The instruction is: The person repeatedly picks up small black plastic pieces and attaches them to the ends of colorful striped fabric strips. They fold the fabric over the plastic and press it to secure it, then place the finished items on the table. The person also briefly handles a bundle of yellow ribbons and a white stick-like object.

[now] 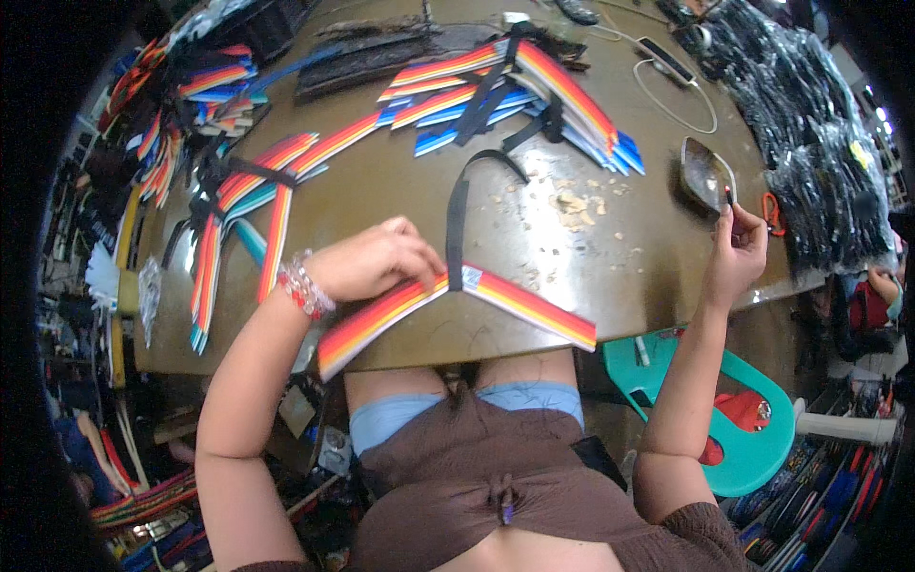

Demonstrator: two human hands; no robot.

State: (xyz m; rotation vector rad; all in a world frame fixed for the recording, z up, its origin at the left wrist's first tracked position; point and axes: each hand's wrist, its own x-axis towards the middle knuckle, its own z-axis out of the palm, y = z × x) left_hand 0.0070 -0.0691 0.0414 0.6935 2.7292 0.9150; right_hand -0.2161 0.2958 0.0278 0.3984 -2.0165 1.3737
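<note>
A strap with red, orange, yellow and white stripes (534, 310) lies folded in a wide V at the table's near edge. From its peak a narrow black band (457, 214) runs away from me, beside a small white label (471, 277). My left hand (386, 259) is closed on the strap's left half, fingers curled close to the band. To the right, my right hand (739, 246) is raised in a pinch. A thin, dark piece with a reddish tip (728, 194) shows at its fingertips, too small to name. Just beyond that hand sits a dark, shallow bowl (701, 173).
Bundles of striped straps tied with black bands (562, 81) lie across the far and left table (381, 181). Pale scraps (577, 205) are scattered mid-table. A phone with a white cable (665, 59), plastic-wrapped packs (810, 124) and an orange clip (773, 214) are rightward. A green stool (767, 448) stands below.
</note>
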